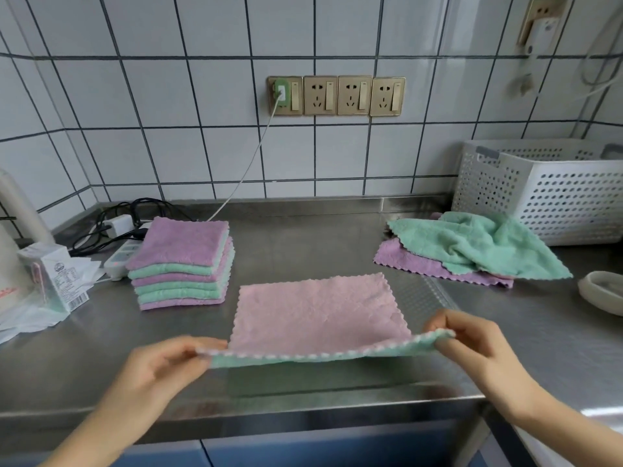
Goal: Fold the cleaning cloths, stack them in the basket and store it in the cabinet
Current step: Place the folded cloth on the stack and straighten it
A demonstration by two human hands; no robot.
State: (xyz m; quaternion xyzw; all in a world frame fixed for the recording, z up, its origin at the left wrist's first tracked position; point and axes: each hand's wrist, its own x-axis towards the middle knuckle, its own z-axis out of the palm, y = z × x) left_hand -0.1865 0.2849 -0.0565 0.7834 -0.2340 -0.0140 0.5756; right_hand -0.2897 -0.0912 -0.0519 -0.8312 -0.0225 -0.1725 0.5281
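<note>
A pink cloth (pixel 317 311) with a green underside lies spread on the steel counter (pixel 303 244). Its near edge is lifted off the surface. My left hand (pixel 168 362) pinches the near left corner, and my right hand (pixel 472 345) pinches the near right corner. A stack of folded cloths (pixel 182 264), purple and green in turn, stands at the back left. At the right lies a heap of unfolded cloths (pixel 472 247), a crumpled green one over a flat purple one. Behind that heap stands a white perforated basket (pixel 546 193).
A power strip with black cables (pixel 121 251) and a small carton (pixel 57 278) sit at the far left beside crumpled plastic. A white charging cable (pixel 242 176) runs from the wall sockets down to the counter. A pale dish (pixel 603 291) lies at the right edge. Blue cabinet fronts (pixel 303 449) show below.
</note>
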